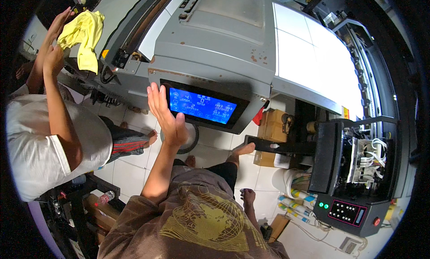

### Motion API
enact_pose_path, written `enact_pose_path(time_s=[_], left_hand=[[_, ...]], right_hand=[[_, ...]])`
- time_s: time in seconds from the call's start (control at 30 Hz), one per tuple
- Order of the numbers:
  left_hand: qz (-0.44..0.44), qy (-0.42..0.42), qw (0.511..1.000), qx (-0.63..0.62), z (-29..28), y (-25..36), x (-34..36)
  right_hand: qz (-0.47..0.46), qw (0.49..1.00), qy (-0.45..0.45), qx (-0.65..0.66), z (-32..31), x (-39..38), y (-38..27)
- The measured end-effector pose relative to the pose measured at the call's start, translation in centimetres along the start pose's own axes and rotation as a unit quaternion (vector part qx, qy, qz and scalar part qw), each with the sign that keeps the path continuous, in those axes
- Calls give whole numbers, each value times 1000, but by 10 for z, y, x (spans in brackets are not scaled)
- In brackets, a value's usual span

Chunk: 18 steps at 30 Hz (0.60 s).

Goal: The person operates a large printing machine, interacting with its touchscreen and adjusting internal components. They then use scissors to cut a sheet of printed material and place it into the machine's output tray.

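My left hand (168, 120) is open, its fingers stretched out and held together along the left edge of a control panel (242, 113). The panel's blue lit screen (204, 105) sits in a black frame on the front of a large grey machine (215, 57) with rust spots. At my right side, low over the tiled floor, hangs my right hand (248, 196). Its fingers are curled and look dark, and what they may hold is too small to make out.
A co-worker (67, 120) in a white shirt stands at left, holding a yellow garment (85, 37). White boards (309, 48) extend rightward from the machine. Cardboard boxes (272, 125) sit beneath. At right stands a black machine with a button panel (347, 213) and exposed cables.
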<state>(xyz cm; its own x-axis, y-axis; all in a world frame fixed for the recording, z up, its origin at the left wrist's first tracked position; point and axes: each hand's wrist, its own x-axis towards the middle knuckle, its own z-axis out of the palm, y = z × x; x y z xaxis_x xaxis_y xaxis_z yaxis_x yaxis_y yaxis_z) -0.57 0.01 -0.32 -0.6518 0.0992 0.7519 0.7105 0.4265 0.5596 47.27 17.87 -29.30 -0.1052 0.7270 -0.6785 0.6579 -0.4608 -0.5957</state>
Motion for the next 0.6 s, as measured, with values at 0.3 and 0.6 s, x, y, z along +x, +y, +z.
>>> enact_pose_path(time_s=[0.3, 0.6], left_hand=[[-29, 10, 1000, 6, 3, -6, -4], [-25, 14, 1000, 8, 3, -5, -3]], right_hand=[[1, 1000, -2, 9, 0, 2, 4], [-9, 1000, -2, 2, -1, 1, 3]])
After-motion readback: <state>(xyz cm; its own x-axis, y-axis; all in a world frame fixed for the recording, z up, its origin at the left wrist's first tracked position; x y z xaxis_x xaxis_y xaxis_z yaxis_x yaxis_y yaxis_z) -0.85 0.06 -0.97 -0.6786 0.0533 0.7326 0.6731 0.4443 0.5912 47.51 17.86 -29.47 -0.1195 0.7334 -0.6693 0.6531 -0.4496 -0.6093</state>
